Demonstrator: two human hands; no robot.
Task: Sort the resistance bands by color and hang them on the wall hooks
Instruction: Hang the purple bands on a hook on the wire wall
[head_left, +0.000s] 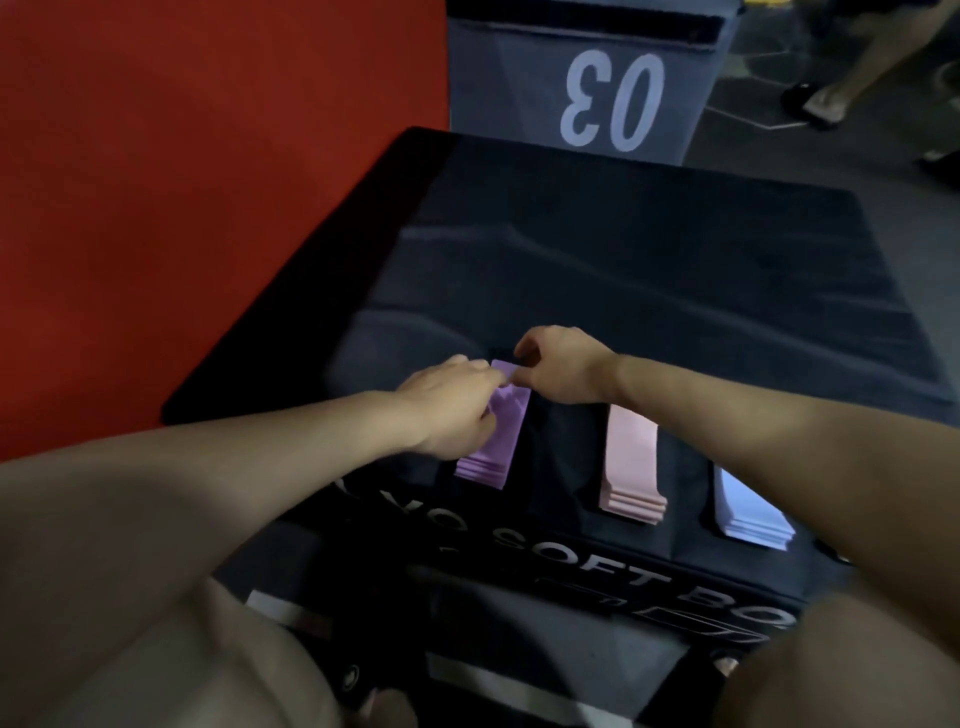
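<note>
Three stacks of flat resistance bands lie side by side on a black soft box (649, 270): purple bands (493, 441) on the left, pink bands (631, 462) in the middle, pale blue bands (748, 514) on the right, partly under my right forearm. My left hand (452, 405) rests on the purple stack and pinches its far end. My right hand (558, 366) pinches the same far end from the other side. No wall hooks are in view.
A red mat or pad (182, 182) lies to the left of the box. A grey box marked "03" (597, 88) stands behind it. Another person's legs and feet (826, 98) are at the top right, on a dark floor with a cable.
</note>
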